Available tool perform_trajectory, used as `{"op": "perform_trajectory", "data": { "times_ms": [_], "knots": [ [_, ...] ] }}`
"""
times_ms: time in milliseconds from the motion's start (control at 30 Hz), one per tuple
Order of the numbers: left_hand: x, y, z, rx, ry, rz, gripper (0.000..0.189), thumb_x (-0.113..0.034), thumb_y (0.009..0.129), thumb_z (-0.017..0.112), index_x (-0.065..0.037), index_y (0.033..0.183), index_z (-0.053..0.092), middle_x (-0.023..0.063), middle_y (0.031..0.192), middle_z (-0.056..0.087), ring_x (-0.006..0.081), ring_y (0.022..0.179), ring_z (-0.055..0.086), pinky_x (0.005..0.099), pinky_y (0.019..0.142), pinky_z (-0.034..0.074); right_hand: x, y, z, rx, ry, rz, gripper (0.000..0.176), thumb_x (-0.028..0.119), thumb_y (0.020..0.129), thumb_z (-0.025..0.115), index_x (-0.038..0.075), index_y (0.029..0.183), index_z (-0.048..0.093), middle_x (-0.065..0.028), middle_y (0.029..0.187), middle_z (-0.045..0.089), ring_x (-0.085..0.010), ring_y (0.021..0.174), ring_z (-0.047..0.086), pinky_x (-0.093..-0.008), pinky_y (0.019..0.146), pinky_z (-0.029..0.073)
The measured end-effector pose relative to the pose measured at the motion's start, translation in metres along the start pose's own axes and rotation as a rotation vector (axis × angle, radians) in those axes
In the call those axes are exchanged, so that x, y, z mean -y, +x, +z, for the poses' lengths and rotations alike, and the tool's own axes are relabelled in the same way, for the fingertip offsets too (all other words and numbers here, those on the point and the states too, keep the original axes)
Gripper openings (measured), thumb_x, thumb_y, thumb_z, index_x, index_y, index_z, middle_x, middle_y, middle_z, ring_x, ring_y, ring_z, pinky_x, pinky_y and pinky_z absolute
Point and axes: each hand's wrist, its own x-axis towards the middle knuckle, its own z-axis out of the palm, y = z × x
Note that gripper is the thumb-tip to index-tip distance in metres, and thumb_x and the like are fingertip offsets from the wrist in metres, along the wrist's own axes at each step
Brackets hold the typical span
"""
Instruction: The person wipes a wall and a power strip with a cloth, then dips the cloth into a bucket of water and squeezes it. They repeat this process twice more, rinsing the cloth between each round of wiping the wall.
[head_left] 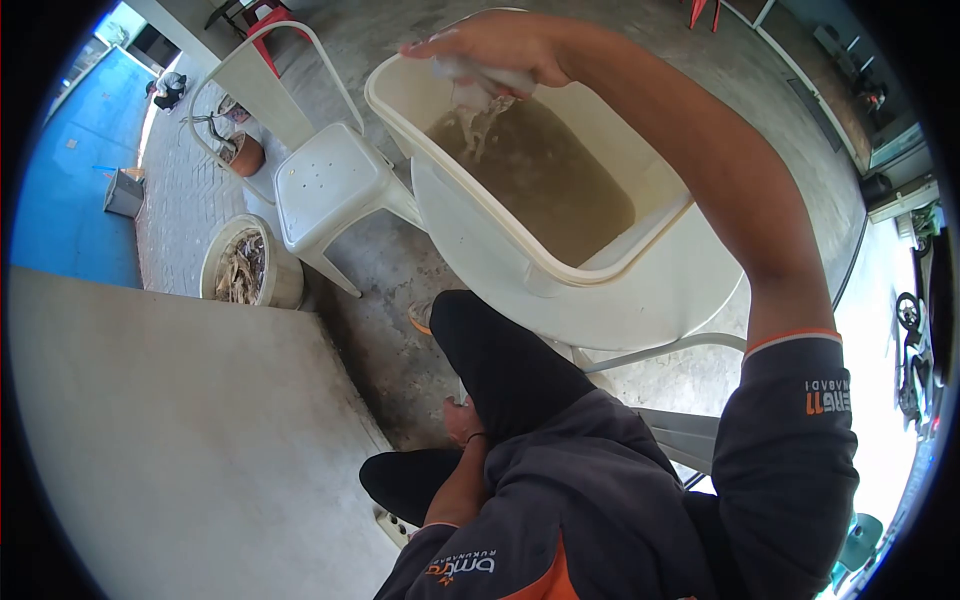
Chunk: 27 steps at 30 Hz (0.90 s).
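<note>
Above the far left part of a cream plastic tub [530, 268], my right hand [505, 48] is closed on a whitish, wet, soft thing [478, 80], cloth-like or foamy. Water runs from it into the murky brown water [535, 175] in the tub. The tub rests on a round white table [640, 320]. Low down beside my dark-trousered leg [510, 350] is my left hand [461, 419], away from the tub. Its fingers are small in view and partly hidden by the leg, so their grip is unclear.
A white metal chair [335, 180] stands left of the tub. Beyond it are a round bucket of scraps [285, 280] and a potted plant [245, 155]. A pale flat surface [180, 430] fills the lower left. A person [169, 88] is far off at the upper left.
</note>
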Motion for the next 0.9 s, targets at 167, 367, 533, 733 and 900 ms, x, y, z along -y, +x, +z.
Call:
{"op": "perform_trajectory", "data": {
  "times_ms": [167, 367, 533, 733, 900],
  "knots": [
    [0.005, 0.003, 0.004, 0.006, -0.013, 0.009, 0.049, -0.036, 0.083, 0.070, -0.009, 0.122, 0.060, 0.0187, 0.106, 0.069, 0.0402, 0.100, 0.065, 0.0501, 0.083, 0.050, -0.043, 0.043, -0.024, -0.290, -0.780, -0.504, 0.030, 0.018, 0.092, 0.052, -0.001, 0.110, 0.067, -0.0243, 0.089, 0.068, -0.0403, 0.082, 0.068, -0.0498, 0.076, 0.054],
    [-0.005, -0.002, 0.003, -0.028, -0.028, 0.003, 0.050, -0.038, 0.080, 0.070, -0.011, 0.120, 0.061, 0.0184, 0.104, 0.069, 0.0402, 0.100, 0.065, 0.0509, 0.084, 0.051, -0.029, 0.020, -0.029, -0.220, -1.242, -0.374, 0.034, 0.016, 0.092, 0.051, -0.002, 0.118, 0.062, -0.0247, 0.094, 0.067, -0.0383, 0.090, 0.068, -0.0500, 0.079, 0.053],
    [-0.013, -0.009, -0.022, 0.007, -0.087, -0.023, 0.050, -0.041, 0.080, 0.065, -0.008, 0.117, 0.062, 0.0177, 0.106, 0.068, 0.0384, 0.101, 0.065, 0.0509, 0.086, 0.051, -0.020, 0.003, -0.008, -0.131, -0.753, 0.028, 0.051, 0.047, 0.093, 0.060, -0.002, 0.107, 0.065, -0.0103, 0.085, 0.059, -0.0163, 0.054, 0.052, -0.0315, 0.052, 0.045],
    [0.004, -0.006, -0.008, -0.037, -0.271, -0.026, 0.055, -0.041, 0.081, 0.065, -0.005, 0.122, 0.058, 0.0205, 0.116, 0.064, 0.0396, 0.111, 0.059, 0.0520, 0.093, 0.048, -0.025, -0.033, -0.055, -0.320, -0.164, -0.169, 0.062, 0.054, 0.091, 0.061, 0.008, 0.133, 0.057, -0.0022, 0.101, 0.061, -0.0093, 0.066, 0.056, -0.0260, 0.053, 0.044],
    [0.017, 0.000, 0.001, -0.021, -0.316, 0.050, 0.053, -0.042, 0.083, 0.063, -0.006, 0.121, 0.056, 0.0188, 0.116, 0.063, 0.0386, 0.111, 0.059, 0.0541, 0.093, 0.047, -0.023, -0.052, -0.066, -0.303, -0.760, -0.249, 0.062, 0.051, 0.094, 0.056, 0.011, 0.140, 0.052, -0.0064, 0.117, 0.060, -0.0099, 0.079, 0.058, -0.0237, 0.066, 0.047]
  ]
}}
